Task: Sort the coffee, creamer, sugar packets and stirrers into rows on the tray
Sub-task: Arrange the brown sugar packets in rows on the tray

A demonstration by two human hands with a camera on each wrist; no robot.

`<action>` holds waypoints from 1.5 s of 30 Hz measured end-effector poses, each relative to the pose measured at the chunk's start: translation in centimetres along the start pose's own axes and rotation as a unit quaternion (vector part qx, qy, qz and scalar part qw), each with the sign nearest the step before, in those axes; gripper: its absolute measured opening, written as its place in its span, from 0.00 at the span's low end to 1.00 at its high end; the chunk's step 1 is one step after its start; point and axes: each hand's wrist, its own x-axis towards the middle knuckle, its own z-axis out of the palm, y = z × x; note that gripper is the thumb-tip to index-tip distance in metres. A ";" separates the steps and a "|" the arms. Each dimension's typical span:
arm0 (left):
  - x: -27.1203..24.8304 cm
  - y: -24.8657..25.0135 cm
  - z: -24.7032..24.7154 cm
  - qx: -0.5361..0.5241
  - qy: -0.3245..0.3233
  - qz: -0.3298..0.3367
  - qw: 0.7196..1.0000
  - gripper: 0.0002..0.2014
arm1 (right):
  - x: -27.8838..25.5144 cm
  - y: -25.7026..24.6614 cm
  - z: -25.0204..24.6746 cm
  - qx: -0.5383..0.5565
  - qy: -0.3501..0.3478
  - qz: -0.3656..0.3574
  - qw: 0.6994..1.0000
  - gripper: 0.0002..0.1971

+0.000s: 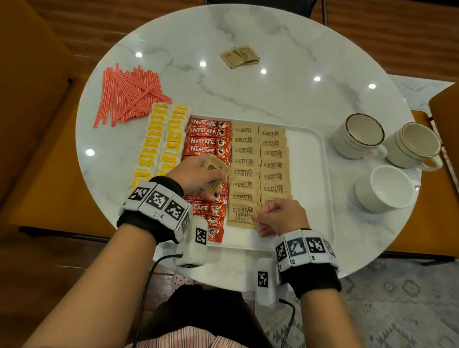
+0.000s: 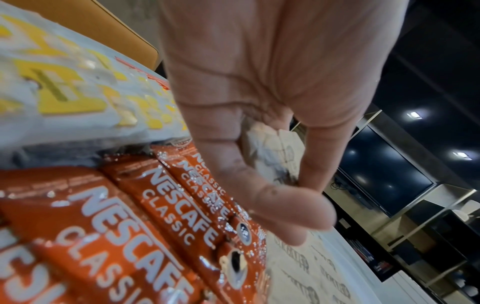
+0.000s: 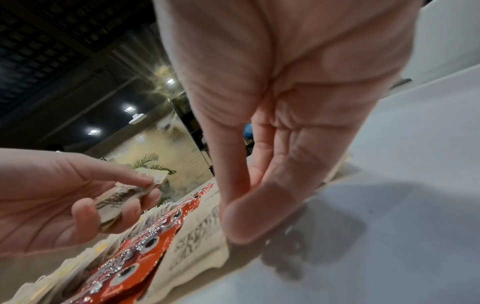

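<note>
1. Head view: the left hand [image 1: 194, 174] hangs over the row of Nescafé Classic sachets [image 1: 207, 141], its fingers curled round a small bunch of brown sugar packets [image 1: 214, 169]. The right hand [image 1: 276, 216] sits at the near end of the Sugar In The Raw rows [image 1: 260, 165] on the white tray [image 1: 316, 165]. Its fingers are bent, and whether they pinch the nearest packet [image 1: 242, 214] or only touch its edge I cannot tell. The likely slip is a nudge that skews the neighbouring packets.
2. Head view, further off: the red striped stirrers [image 1: 129, 94] lie in a loose pile on the marble table [image 1: 258, 92], and a few sugar packets [image 1: 239, 56] lie at the far side. The free tray strip beside the sugar looks narrow, so stirrers could roll or spill over the rim. A reach across may brush the three cups [image 1: 362, 136].
3. Left wrist view: thumb and fingers [image 2: 262, 207] clamp crumpled paper packets [image 2: 272, 152] just above the coffee sachets [image 2: 155, 216], with yellow creamer packets [image 2: 64, 88] beyond. If the grip slackens, a packet could drop onto the wrong row.
4. Right wrist view: the right hand's fingers [image 3: 249, 216] are drawn together at the edge of the nearest sugar packet [image 3: 197, 240]. The grip itself is hidden. The glossy sachets [image 3: 140, 246] overlap and would shift easily if dragged.
</note>
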 end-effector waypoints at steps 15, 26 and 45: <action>0.1 -0.1 0.2 0.015 0.003 0.001 1.000 0.11 | 0.0 0.2 0.2 -0.006 0.005 -0.005 1.000 0.10; 0.0 0.0 0.5 -0.005 -0.017 -0.014 1.000 0.13 | 0.2 0.3 0.3 0.005 0.019 -0.010 1.000 0.08; -0.1 1.1 5.3 0.102 -0.144 -0.012 0.984 0.06 | -0.4 -0.2 -3.4 0.079 -0.021 -0.106 0.991 0.09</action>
